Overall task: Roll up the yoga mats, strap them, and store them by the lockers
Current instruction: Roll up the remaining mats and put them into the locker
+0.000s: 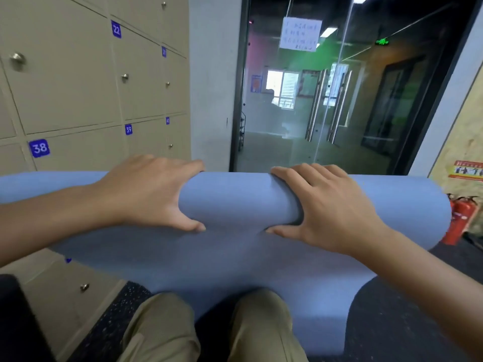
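A blue yoga mat [235, 199] lies across the view as a thick roll, with its flat unrolled part running back toward my knees. My left hand [146, 194] grips the roll left of centre, fingers curled over the top and thumb tucked under the near side. My right hand [329, 207] grips it right of centre in the same way. Both ends of the roll reach beyond my hands. No strap is in view.
Beige numbered lockers [78, 100] fill the wall on the left, close to the mat's left end. Glass doors [326, 100] stand ahead. Red fire extinguishers [457, 220] sit by the right wall. Dark speckled floor [392, 322] shows around the mat.
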The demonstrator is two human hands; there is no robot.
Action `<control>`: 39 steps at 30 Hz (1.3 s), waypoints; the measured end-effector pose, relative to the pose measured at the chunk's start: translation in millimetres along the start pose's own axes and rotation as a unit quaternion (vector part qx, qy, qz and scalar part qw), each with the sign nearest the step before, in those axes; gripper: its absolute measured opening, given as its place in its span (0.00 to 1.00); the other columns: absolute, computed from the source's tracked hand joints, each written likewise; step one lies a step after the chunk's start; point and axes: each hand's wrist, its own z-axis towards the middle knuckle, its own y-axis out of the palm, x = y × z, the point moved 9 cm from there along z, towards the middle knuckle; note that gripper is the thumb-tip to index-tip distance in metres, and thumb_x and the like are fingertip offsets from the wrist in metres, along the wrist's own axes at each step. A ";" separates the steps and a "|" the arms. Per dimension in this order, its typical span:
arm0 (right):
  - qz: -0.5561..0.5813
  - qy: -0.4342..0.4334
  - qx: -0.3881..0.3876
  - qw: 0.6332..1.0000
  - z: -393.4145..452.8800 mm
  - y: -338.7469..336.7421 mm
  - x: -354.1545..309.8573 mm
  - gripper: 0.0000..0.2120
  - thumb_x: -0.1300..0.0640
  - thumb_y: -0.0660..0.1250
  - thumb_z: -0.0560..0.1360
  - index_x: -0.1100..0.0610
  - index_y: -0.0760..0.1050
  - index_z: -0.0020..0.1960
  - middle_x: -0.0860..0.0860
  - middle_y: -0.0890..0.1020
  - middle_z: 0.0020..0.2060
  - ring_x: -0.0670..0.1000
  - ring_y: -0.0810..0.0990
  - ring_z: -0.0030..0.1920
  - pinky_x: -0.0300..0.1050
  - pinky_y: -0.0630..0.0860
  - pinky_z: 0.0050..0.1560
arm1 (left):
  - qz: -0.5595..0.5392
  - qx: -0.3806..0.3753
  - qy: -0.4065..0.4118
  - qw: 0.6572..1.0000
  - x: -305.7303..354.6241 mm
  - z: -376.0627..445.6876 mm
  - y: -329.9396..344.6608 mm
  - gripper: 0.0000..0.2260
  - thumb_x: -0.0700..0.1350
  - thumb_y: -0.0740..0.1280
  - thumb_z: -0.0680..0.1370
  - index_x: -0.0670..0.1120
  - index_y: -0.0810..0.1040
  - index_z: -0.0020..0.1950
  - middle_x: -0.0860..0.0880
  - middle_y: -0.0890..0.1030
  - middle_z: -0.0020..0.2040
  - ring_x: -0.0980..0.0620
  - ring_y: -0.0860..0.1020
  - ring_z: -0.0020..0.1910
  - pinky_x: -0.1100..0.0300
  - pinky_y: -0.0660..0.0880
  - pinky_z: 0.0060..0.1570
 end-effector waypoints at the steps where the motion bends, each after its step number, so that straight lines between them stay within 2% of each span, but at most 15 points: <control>1: 0.004 -0.002 -0.007 1.000 -9.1 -3.3 -7.7 0.44 0.23 0.63 0.68 0.53 0.72 0.72 0.51 0.81 0.55 0.57 0.81 0.53 0.54 0.75 0.52 | -0.003 -0.009 0.000 1.000 3.7 -10.9 1.5 0.37 0.81 0.63 0.61 0.59 0.68 0.61 0.59 0.78 0.48 0.49 0.79 0.48 0.53 0.75 0.46; 3: 0.018 -0.008 -0.027 0.999 -28.8 -6.4 -25.1 0.43 0.24 0.63 0.69 0.54 0.73 0.71 0.51 0.81 0.56 0.58 0.81 0.53 0.55 0.76 0.51 | -0.017 -0.037 -0.005 0.999 9.7 -33.6 10.6 0.37 0.81 0.60 0.60 0.59 0.67 0.59 0.59 0.78 0.47 0.51 0.79 0.47 0.53 0.75 0.46; 9: 0.071 -0.038 -0.097 0.992 -91.3 4.6 -80.5 0.45 0.22 0.64 0.68 0.54 0.74 0.71 0.50 0.82 0.56 0.55 0.82 0.52 0.54 0.80 0.50 | -0.073 -0.155 0.020 0.985 40.5 -107.2 68.3 0.36 0.81 0.58 0.60 0.62 0.64 0.62 0.61 0.77 0.54 0.58 0.77 0.51 0.57 0.74 0.50; 13: 0.098 -0.048 -0.139 0.984 -118.5 15.2 -103.8 0.45 0.22 0.65 0.67 0.54 0.75 0.70 0.49 0.82 0.55 0.54 0.82 0.50 0.53 0.80 0.48 | -0.109 -0.209 0.020 0.972 54.0 -137.7 99.4 0.37 0.81 0.59 0.61 0.62 0.63 0.63 0.62 0.75 0.56 0.60 0.76 0.56 0.59 0.73 0.52; 16: 0.121 -0.048 -0.177 0.976 -138.7 24.2 -116.6 0.44 0.21 0.64 0.67 0.53 0.75 0.69 0.49 0.82 0.53 0.53 0.82 0.48 0.52 0.80 0.47 | -0.134 -0.233 0.030 0.963 65.5 -153.2 120.3 0.37 0.81 0.61 0.60 0.61 0.65 0.60 0.62 0.77 0.54 0.60 0.77 0.54 0.57 0.73 0.53; 22: 0.178 -0.037 -0.263 0.948 -176.7 46.9 -134.8 0.44 0.19 0.61 0.68 0.52 0.77 0.67 0.46 0.82 0.51 0.51 0.82 0.47 0.49 0.81 0.46 | -0.150 -0.301 0.052 0.940 91.2 -175.0 158.6 0.34 0.79 0.63 0.59 0.60 0.64 0.55 0.60 0.77 0.51 0.59 0.78 0.52 0.56 0.74 0.52; 29: 0.242 -0.008 -0.359 0.901 -214.5 83.2 -143.4 0.44 0.16 0.59 0.66 0.46 0.72 0.70 0.41 0.82 0.51 0.45 0.83 0.47 0.43 0.81 0.46 | -0.191 -0.400 0.058 0.895 114.8 -192.1 200.8 0.33 0.76 0.70 0.61 0.61 0.66 0.58 0.62 0.77 0.54 0.60 0.76 0.52 0.58 0.72 0.50; 33: 0.271 0.007 -0.392 0.879 -217.5 98.9 -138.4 0.45 0.15 0.57 0.65 0.42 0.69 0.72 0.41 0.81 0.54 0.46 0.82 0.51 0.45 0.79 0.51 | -0.209 -0.385 0.066 0.897 115.5 -186.3 200.0 0.34 0.77 0.69 0.62 0.62 0.66 0.61 0.63 0.73 0.56 0.62 0.73 0.53 0.60 0.72 0.52; 36: 0.293 0.007 -0.450 0.844 -219.0 110.1 -137.3 0.48 0.14 0.57 0.62 0.37 0.61 0.76 0.37 0.76 0.61 0.42 0.76 0.60 0.42 0.72 0.62 | -0.232 -0.336 0.086 0.909 118.0 -181.7 191.0 0.37 0.76 0.67 0.66 0.65 0.61 0.70 0.66 0.66 0.64 0.65 0.69 0.61 0.71 0.65 0.55; 37: 0.301 0.002 -0.455 0.838 -217.4 111.7 -137.3 0.47 0.15 0.58 0.62 0.36 0.60 0.75 0.36 0.76 0.60 0.41 0.74 0.61 0.41 0.70 0.61 | -0.245 -0.321 0.091 0.910 119.4 -181.1 188.9 0.38 0.76 0.66 0.67 0.65 0.59 0.72 0.67 0.64 0.65 0.66 0.68 0.63 0.75 0.61 0.55; 39: 0.320 -0.004 -0.447 0.835 -210.1 115.3 -135.5 0.44 0.16 0.61 0.62 0.35 0.63 0.72 0.36 0.76 0.55 0.40 0.72 0.59 0.39 0.71 0.58 | -0.260 -0.285 0.105 0.917 122.0 -180.1 185.4 0.37 0.75 0.65 0.69 0.65 0.58 0.74 0.67 0.63 0.67 0.66 0.68 0.64 0.73 0.61 0.58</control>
